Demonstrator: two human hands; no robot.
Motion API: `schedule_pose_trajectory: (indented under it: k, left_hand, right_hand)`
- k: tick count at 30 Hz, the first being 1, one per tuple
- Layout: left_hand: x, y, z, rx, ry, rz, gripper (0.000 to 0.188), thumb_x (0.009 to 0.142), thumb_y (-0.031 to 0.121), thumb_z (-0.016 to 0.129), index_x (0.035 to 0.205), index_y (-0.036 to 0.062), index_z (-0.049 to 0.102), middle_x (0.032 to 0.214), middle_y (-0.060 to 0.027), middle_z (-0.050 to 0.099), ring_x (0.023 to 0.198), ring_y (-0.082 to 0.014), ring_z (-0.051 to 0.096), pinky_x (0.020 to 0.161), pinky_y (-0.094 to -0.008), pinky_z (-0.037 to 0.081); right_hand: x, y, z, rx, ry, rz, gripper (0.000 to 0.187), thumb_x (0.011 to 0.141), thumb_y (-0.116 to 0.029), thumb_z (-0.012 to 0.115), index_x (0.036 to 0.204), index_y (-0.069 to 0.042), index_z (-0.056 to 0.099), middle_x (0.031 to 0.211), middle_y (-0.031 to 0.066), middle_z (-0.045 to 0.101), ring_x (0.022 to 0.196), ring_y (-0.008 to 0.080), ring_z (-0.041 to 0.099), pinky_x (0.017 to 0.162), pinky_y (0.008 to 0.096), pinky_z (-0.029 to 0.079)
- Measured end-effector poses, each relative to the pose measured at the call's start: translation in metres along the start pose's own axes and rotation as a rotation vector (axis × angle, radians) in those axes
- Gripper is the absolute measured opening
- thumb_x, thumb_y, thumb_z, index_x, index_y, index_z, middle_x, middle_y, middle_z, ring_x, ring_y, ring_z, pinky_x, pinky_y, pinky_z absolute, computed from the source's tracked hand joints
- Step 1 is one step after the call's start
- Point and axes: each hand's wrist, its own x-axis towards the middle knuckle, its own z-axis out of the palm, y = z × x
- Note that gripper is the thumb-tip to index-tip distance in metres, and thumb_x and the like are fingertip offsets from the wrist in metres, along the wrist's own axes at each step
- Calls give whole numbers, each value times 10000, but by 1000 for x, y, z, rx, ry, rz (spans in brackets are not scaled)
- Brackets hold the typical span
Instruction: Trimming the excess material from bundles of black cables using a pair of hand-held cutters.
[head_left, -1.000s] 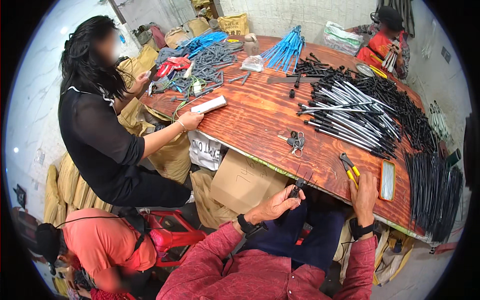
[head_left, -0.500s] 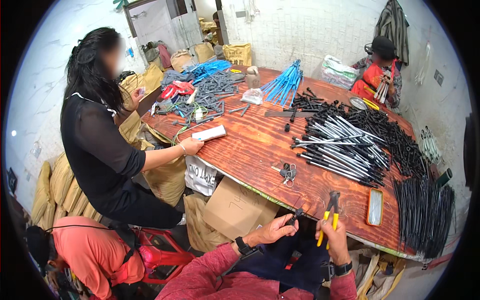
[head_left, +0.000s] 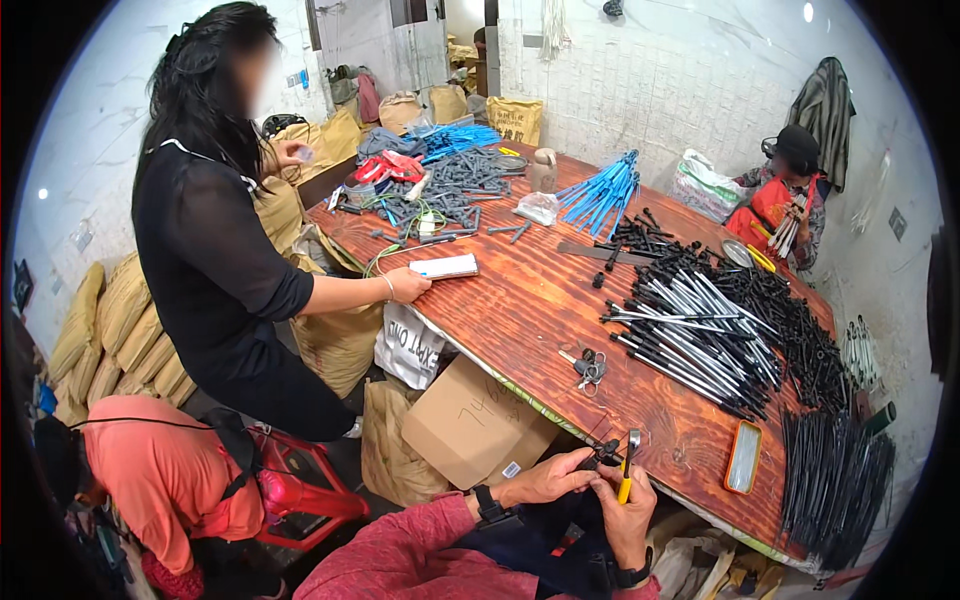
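Step in hand, my read: plier work on one small piece, likely trimming or bending the thin wires at its end.

Left hand: grip is narrow, fingers pinching a black fitting near the tips. Fitting sits just off the near edge of the worktop, above the lap, with thin dark wires sticking out of it toward the worktop.

Right hand: grip is wrapped round the yellow-handled pliers, head pointing up, just beside the fitting. The two hands are close together, maybe touching. Can't tell whether the plier jaws are apart or biting, or whether they touch a wire; too small here.

Next move calls for: left grip steady so the fitting doesn't roll, plier head lined up on one wire, then a controlled squeeze. Main risk I'd guess is nipping the wrong wire or a left fingertip, since they sit so near the tool.

Stock on the worktop, all clear of the hands: silver rods, black parts pile, orange-rimmed tray and black strips to the right; keys ahead.
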Motion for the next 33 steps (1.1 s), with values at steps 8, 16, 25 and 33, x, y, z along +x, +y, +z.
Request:
schedule_pose_trajectory:
  k: [8,16,25,33]
  left_hand:
    - [-3,8,3,-3,-8,-72,360,1045,318,525,1278,47,480,957,24,497,826,-67,454,745,-223,422]
    - [2,14,9,8,-52,-131,369,1031,239,538,1334,35,492,943,30,534,823,-62,486,751,-228,438]
    - [-10,5,-11,-47,116,-142,322,1000,163,548,1285,12,540,868,20,550,759,-55,484,704,-227,425]
    - [10,7,-17,-96,15,-32,447,1025,313,563,1326,-13,515,849,21,528,775,-78,476,746,-241,407]
  right_hand:
    - [0,-2,-4,-190,13,-159,159,800,-3,763,952,21,723,848,112,644,755,226,617,672,322,478]
    - [-6,16,-12,-145,43,-108,85,879,-37,681,939,18,705,875,122,663,730,231,632,694,314,506]
    - [-20,28,-30,-98,-215,34,220,891,-33,609,1100,-30,675,934,114,642,823,268,656,719,349,533]
    - [-37,12,-60,-604,-361,-106,412,712,82,578,1093,-52,658,1081,155,634,978,385,631,802,435,527]
